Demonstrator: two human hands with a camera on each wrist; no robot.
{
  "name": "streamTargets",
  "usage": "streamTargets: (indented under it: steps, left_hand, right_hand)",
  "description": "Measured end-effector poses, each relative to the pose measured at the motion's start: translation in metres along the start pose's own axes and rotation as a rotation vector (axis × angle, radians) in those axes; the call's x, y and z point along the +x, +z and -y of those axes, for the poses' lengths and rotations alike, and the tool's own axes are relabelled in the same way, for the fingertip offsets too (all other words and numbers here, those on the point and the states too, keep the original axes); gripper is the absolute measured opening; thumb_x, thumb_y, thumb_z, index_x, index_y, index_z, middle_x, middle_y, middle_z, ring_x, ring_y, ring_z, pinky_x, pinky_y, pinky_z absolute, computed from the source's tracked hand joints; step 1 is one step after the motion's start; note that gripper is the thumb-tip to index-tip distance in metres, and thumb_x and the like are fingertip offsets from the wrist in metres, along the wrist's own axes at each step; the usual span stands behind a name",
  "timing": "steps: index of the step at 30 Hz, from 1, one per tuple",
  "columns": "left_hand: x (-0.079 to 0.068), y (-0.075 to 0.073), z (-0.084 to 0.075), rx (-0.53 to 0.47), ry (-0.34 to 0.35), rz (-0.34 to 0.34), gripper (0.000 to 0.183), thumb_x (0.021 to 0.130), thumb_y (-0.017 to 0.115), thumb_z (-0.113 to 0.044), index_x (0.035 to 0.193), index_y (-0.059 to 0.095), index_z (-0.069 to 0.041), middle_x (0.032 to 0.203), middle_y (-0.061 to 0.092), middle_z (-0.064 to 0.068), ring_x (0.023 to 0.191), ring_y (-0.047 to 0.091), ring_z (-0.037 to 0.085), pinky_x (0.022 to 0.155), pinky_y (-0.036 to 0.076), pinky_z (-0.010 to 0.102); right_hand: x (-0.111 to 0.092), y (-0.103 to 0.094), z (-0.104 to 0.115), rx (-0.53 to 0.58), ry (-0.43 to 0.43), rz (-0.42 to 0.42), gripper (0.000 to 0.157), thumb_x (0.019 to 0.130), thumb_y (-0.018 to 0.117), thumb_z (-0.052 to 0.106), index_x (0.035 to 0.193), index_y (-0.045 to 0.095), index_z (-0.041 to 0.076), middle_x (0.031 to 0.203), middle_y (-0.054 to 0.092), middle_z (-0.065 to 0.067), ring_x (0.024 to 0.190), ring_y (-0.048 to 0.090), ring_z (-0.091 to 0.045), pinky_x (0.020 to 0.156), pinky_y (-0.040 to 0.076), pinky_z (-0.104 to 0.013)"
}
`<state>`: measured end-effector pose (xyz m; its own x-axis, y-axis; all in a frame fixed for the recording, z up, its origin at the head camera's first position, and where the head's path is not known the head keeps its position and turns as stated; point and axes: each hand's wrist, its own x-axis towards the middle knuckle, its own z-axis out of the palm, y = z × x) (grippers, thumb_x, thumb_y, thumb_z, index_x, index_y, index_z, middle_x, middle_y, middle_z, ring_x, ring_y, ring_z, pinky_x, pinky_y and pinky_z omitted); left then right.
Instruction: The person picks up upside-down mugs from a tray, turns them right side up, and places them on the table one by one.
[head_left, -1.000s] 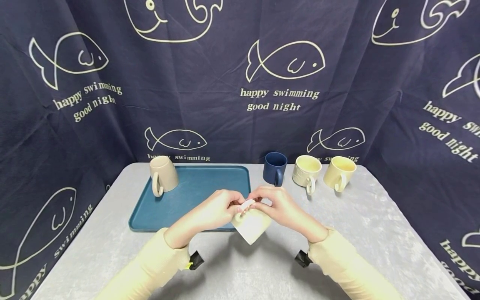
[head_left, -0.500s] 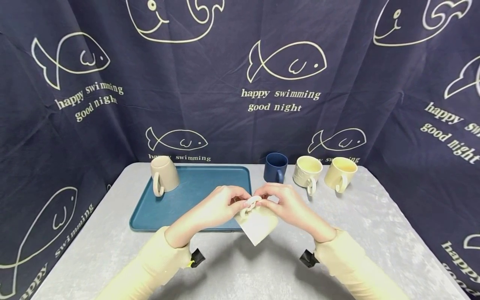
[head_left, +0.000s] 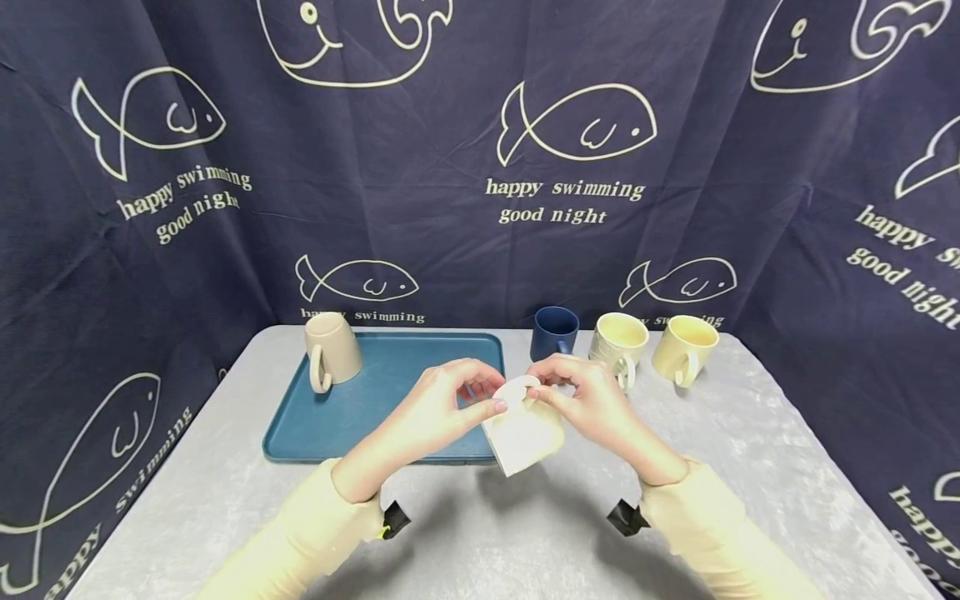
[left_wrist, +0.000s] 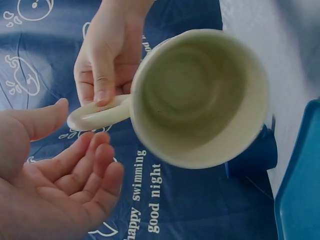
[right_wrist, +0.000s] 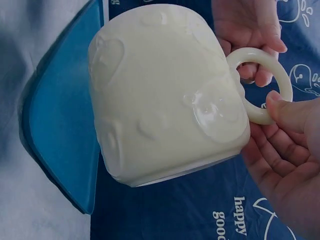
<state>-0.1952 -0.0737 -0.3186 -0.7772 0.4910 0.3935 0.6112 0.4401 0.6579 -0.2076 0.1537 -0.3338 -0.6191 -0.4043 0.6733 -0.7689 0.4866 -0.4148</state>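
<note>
A cream mug [head_left: 527, 440] with raised animal-like patterns is held in the air over the table, handle side up. In the right wrist view its ring-shaped handle [right_wrist: 285, 82] is pinched between the thumb and fingers of my right hand [head_left: 596, 402]. My left hand [head_left: 442, 400] is at the other side of the handle, fingers loosely bent and thumb spread away. In the left wrist view, the handle's end lies between that thumb and fingers; whether they touch it I cannot tell. The same view looks into the mug's bare interior [left_wrist: 195, 100].
On a blue tray [head_left: 405, 392] at the left, a beige mug [head_left: 333, 350] stands upside down. Along the back right stand a navy mug [head_left: 555, 332], a cream patterned mug [head_left: 619, 337] and a yellow mug [head_left: 686, 348]. A dark printed curtain [head_left: 450, 208] encloses the table.
The held mug has shifted slightly right and away from me, turning a little. My left fingers have loosened from the handle and spread, while my right hand keeps its pinch.
</note>
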Motion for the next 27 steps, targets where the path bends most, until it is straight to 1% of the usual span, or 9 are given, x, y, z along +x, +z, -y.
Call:
streamTargets:
  steps: [2, 5, 9, 13, 18, 25, 27]
  left_hand:
    - [-0.001, 0.001, 0.000, -0.002, 0.012, -0.041, 0.019, 0.082, 0.073, -0.024, 0.099, 0.067, -0.016, 0.087, 0.061, -0.011, 0.081, 0.059, 0.009, 0.075, 0.051, 0.028]
    - [-0.003, 0.004, 0.001, 0.004, 0.042, -0.107, 0.023, 0.081, 0.074, -0.024, 0.101, 0.067, -0.016, 0.090, 0.062, -0.011, 0.085, 0.061, 0.011, 0.078, 0.051, 0.027]
    - [-0.004, 0.008, 0.003, 0.011, 0.092, -0.198, 0.025, 0.080, 0.076, -0.023, 0.102, 0.067, -0.014, 0.091, 0.064, -0.008, 0.087, 0.061, 0.006, 0.079, 0.050, 0.024]
    - [-0.004, 0.014, 0.008, 0.000, 0.129, -0.272, 0.026, 0.079, 0.077, -0.020, 0.101, 0.067, -0.013, 0.091, 0.065, -0.006, 0.088, 0.061, 0.004, 0.080, 0.050, 0.026]
    - [-0.003, 0.022, 0.013, -0.018, 0.159, -0.319, 0.026, 0.077, 0.078, -0.018, 0.100, 0.067, -0.012, 0.092, 0.066, -0.005, 0.087, 0.061, 0.006, 0.080, 0.050, 0.029]
    - [0.001, 0.030, 0.018, -0.049, 0.165, -0.368, 0.024, 0.077, 0.078, -0.017, 0.099, 0.068, -0.012, 0.089, 0.066, -0.003, 0.084, 0.062, 0.007, 0.078, 0.049, 0.025]
    - [0.002, 0.032, 0.020, -0.061, 0.168, -0.374, 0.024, 0.078, 0.078, -0.017, 0.099, 0.068, -0.011, 0.090, 0.067, -0.002, 0.084, 0.063, 0.008, 0.078, 0.050, 0.025]
  right_hand:
    - [0.000, -0.001, 0.000, -0.010, 0.025, -0.017, 0.019, 0.071, 0.080, 0.007, 0.086, 0.069, 0.012, 0.075, 0.062, 0.008, 0.069, 0.054, -0.003, 0.062, 0.051, -0.030]
    - [0.000, -0.002, 0.001, -0.011, 0.061, -0.035, 0.019, 0.071, 0.080, 0.006, 0.086, 0.070, 0.011, 0.075, 0.063, 0.008, 0.069, 0.055, -0.003, 0.063, 0.052, -0.029]
    - [-0.001, -0.002, 0.002, 0.027, 0.103, -0.061, 0.017, 0.072, 0.079, 0.005, 0.086, 0.070, 0.009, 0.077, 0.067, 0.004, 0.070, 0.058, -0.004, 0.064, 0.052, -0.023]
    - [-0.003, -0.002, 0.003, 0.097, 0.163, -0.095, 0.015, 0.074, 0.078, 0.004, 0.087, 0.070, 0.006, 0.077, 0.068, 0.001, 0.071, 0.060, -0.004, 0.067, 0.051, -0.016]
    - [-0.003, -0.001, 0.007, 0.133, 0.239, -0.137, 0.016, 0.074, 0.076, -0.001, 0.088, 0.069, 0.001, 0.076, 0.069, -0.006, 0.071, 0.060, -0.002, 0.069, 0.051, -0.013]
    - [0.003, -0.008, 0.032, 0.157, 0.262, -0.167, 0.014, 0.073, 0.073, -0.010, 0.085, 0.067, -0.008, 0.074, 0.068, -0.015, 0.069, 0.060, -0.001, 0.067, 0.051, -0.013]
    - [0.003, -0.009, 0.035, 0.173, 0.273, -0.170, 0.013, 0.073, 0.073, -0.010, 0.085, 0.066, -0.009, 0.074, 0.068, -0.016, 0.069, 0.060, -0.002, 0.067, 0.051, -0.013]
